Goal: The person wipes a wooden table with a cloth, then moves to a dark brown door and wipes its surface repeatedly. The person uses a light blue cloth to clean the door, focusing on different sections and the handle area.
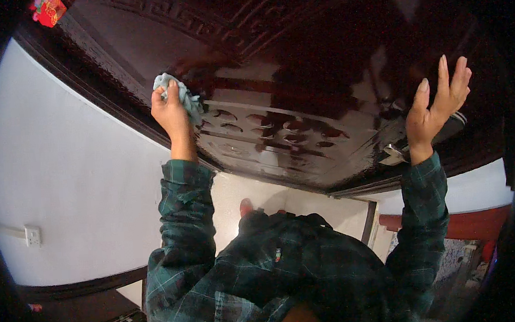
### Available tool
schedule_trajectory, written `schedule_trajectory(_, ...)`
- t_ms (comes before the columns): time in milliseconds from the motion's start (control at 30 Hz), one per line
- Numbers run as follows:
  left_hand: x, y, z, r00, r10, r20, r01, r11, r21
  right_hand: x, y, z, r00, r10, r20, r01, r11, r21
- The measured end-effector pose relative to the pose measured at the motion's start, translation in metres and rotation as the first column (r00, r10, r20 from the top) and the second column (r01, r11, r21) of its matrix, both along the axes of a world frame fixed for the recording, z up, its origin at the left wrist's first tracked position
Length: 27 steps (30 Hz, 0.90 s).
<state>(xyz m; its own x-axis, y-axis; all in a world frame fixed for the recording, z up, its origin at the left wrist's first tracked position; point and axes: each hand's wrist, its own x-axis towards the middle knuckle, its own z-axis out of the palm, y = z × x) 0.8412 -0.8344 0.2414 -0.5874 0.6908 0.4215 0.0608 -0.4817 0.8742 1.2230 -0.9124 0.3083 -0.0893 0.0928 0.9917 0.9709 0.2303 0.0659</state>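
A glossy dark-brown door point(255, 88) with carved relief patterns stands upright before me. Near its left side, my left hand point(170, 106) grips a crumpled pale blue-green cloth point(191, 104) against the panel, beside a row of carved ovals. My right hand point(438, 99) is raised at the right side of the door, fingers apart, holding nothing; whether its palm touches the surface I cannot tell. Below this hand sits a metal door handle point(394, 153), partly hidden by the wrist.
A white wall point(79, 167) with a socket point(32, 236) runs along the left. A red decoration point(49, 13) hangs at the upper left. Pale floor point(263, 195) shows beneath the door, and a doorway with red fabric point(476, 221) lies at the lower right.
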Motion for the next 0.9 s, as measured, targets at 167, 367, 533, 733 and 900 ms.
schedule_trajectory(167, 0.091, -0.018, -0.011, 0.863, 0.245, -0.442, -0.126, 0.951, 0.281, -0.007, -0.001, 0.003, 1.000, -0.025, 0.007, 0.026, 0.999, -0.022)
schedule_trajectory(367, 0.174, -0.063, -0.028, 0.303, -0.117, -0.946, 0.496, 0.867, 0.051, -0.012, -0.016, 0.011, 1.000, -0.008, -0.015, 0.007, 0.996, -0.093)
schedule_trajectory(533, 0.127, -0.026, 0.064, 0.481, 0.199, -0.854, 0.378, 0.832, 0.406, 0.005, -0.055, 0.022, 0.997, 0.062, -0.049, -0.068, 0.989, -0.127)
schedule_trajectory(733, 0.159, -0.002, 0.245, 0.806, 0.507, -0.305, 0.100, 0.393, 0.914, 0.038, -0.100, 0.041, 0.952, -0.134, -0.276, 0.154, 0.987, 0.051)
schedule_trajectory(900, 0.230, -0.020, 0.187, 0.390, 0.793, -0.468, 0.338, 0.350, 0.874, 0.057, -0.107, 0.018, 0.919, -0.242, -0.310, 0.252, 0.968, -0.009)
